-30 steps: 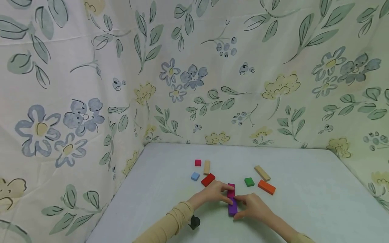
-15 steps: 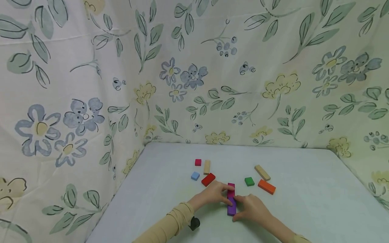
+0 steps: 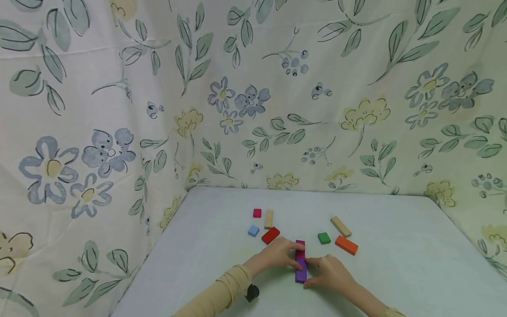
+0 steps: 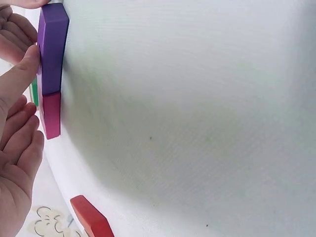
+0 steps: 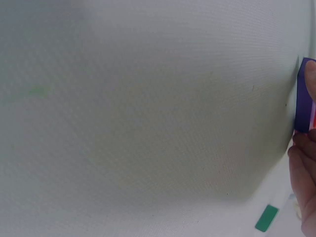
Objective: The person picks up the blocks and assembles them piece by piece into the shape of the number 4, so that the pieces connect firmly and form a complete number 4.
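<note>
A purple block (image 3: pixel 301 274) and a magenta block (image 3: pixel 300 252) lie end to end in one line, their ends meeting. My left hand (image 3: pixel 282 253) comes in from the left. Its fingers reach over the magenta block while its thumb (image 4: pixel 25 69) presses on the purple block's side. From the right, my right hand (image 3: pixel 330 273) holds the purple block lengthwise, thumb at the near end and a fingertip by the seam. In the right wrist view, the purple block (image 5: pixel 303 103) shows only at the right edge, partly hidden by fingers.
Behind my left hand lie a red block (image 3: pixel 270 235), a light blue block (image 3: pixel 253 230), a small crimson block (image 3: pixel 257 213) and a plain wooden block (image 3: pixel 269 219). Right of centre are a green block (image 3: pixel 324 238), an orange block (image 3: pixel 346 245) and another wooden block (image 3: pixel 340 226).
The purple block has shifted slightly left at its near end, coming straighter in line with the magenta block. The right hand moved a little with it; the left hand stays nearly in place.
</note>
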Tool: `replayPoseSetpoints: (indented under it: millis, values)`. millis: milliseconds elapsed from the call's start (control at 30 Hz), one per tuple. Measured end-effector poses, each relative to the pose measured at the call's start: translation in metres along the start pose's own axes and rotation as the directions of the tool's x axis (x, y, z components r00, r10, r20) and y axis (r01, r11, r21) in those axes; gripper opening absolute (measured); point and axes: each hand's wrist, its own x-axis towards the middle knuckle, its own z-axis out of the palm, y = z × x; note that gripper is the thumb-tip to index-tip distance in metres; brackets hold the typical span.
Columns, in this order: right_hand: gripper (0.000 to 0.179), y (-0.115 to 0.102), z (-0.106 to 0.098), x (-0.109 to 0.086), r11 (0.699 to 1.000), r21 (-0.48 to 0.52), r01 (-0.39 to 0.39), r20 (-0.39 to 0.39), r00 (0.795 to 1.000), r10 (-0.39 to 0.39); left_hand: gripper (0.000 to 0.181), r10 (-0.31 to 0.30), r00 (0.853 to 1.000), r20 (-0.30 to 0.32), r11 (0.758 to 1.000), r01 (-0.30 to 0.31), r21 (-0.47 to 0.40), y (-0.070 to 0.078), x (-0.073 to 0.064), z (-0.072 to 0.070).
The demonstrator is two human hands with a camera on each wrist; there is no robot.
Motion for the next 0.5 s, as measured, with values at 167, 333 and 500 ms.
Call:
replayPoseSetpoints:
  millis: [167,333,500]
  values:
    - [0.066,-0.0008,0.0003,-0.0013,1.000,-0.021,0.011,-0.009,1.000,-0.011,0.046,0.069,0.998,-0.007,0.997,-0.069,0.022,0.0028,-0.0028,0.0003]
    - [0.065,-0.0013,0.0004,-0.0011,1.000,-0.020,0.016,-0.013,1.000,-0.017,0.043,0.083,0.996,-0.018,0.997,-0.083,0.007,0.0038,-0.0045,0.0015]
    - [0.066,-0.0008,0.0007,-0.0003,1.000,-0.016,0.022,-0.018,1.000,-0.022,0.042,0.085,0.996,-0.032,0.996,-0.086,-0.023,0.0034,-0.0058,0.0020]
